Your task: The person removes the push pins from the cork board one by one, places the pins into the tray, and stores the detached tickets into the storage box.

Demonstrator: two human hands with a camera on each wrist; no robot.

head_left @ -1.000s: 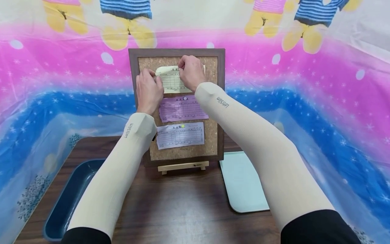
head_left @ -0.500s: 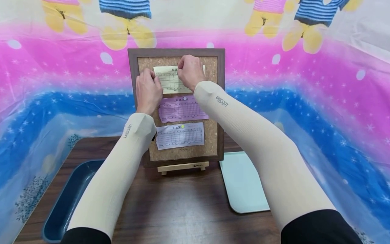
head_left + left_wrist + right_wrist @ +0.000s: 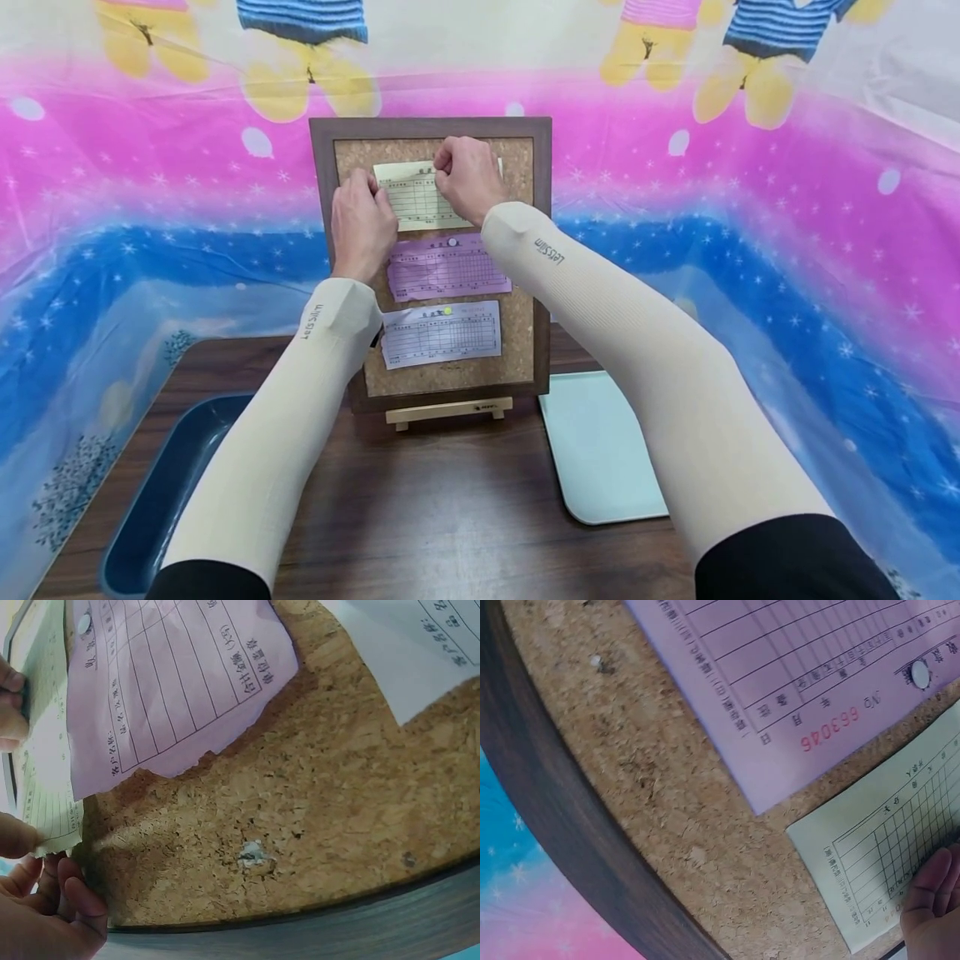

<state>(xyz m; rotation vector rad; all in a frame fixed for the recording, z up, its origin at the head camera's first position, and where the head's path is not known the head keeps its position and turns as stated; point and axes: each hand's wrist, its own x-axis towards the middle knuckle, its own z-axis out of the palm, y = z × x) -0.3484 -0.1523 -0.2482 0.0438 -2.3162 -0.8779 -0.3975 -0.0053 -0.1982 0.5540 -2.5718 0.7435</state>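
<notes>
In the head view, a pale yellow form slip lies against the upper part of a framed corkboard. My left hand pinches the slip's lower left edge, with the thumb on its face in the left wrist view. At the slip's top middle, my right hand has curled fingers pressed close to the paper. A small dark thing shows at its fingertips in the left wrist view; I cannot tell what it is. Below hang a purple slip with a white pin and a white slip with a yellow pin.
The board leans on a small wooden easel on a dark wood table. A dark blue tray lies at the left, partly behind the left sleeve. A pale mint tray lies at the right. Patterned cloth hangs behind.
The yellow slip's upper left corner was curled over and now lies flatter. My left hand has eased slightly left; my right hand stays at the slip's top. The whole view has shifted a little.
</notes>
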